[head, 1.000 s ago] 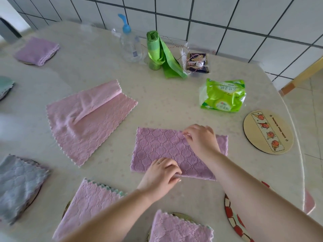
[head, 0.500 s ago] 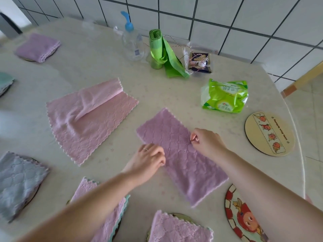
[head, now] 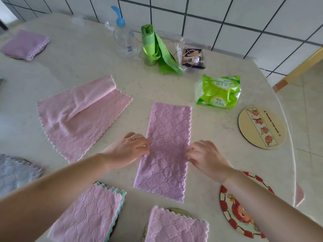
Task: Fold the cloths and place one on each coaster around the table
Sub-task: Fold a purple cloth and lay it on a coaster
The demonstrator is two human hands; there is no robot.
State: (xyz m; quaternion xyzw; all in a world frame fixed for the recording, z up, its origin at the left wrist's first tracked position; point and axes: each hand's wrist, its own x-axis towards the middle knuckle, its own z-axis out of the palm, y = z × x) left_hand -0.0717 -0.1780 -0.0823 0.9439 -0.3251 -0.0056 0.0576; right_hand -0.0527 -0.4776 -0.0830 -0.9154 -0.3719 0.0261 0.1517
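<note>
Lilac quilted cloth [head: 167, 149], folded into a long strip, lies in the middle of the table [head: 87, 55], running away from the person. The left hand [head: 129, 149] pinches its left edge and the right hand [head: 206, 158] pinches its right edge. Two bare coasters sit to the right: a cream fruit coaster [head: 262, 127] and a red cartoon coaster [head: 236, 212].

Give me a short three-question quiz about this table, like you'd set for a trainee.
1. True or false: the purple cloth under both hands lies as a long folded strip.
2. How many coasters lie bare? A) none B) two C) four
3. Fill in: the loosely part-folded pink cloth lies on the ___ hand's side.

Key:
1. True; the left hand and right hand hold its long edges.
2. B: the cream coaster and the red-rimmed coaster.
3. left
</note>
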